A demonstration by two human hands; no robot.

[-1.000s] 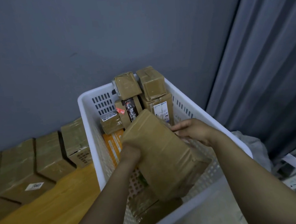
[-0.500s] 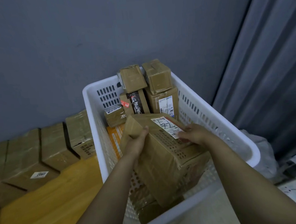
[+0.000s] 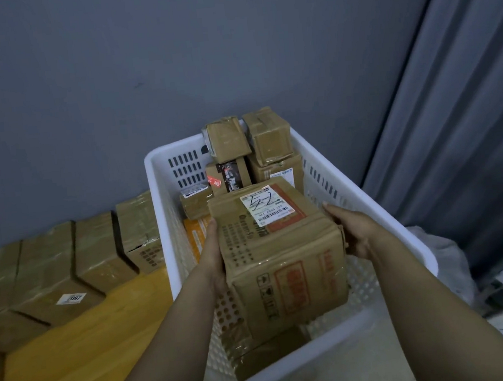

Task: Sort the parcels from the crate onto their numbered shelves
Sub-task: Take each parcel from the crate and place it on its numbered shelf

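We hold the parcel (image 3: 281, 258) marked 52 over the crate's (image 3: 158, 217) middle, between its 2 side rims. Our left hand (image 3: 215, 255) clasps its left face; our right hand (image 3: 349, 233) curls round its right edge. Smaller parcels (image 3: 228, 140) crowd the far end, against the wall (image 3: 170, 60).

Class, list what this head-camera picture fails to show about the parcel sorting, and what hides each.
Head view: no shelf number falls inside the frame.
Head view: fine print on the label is too small to read.
Head view: the held parcel hides fingers of the left hand.
Head view: that parcel covers parcels beneath it in the crate.
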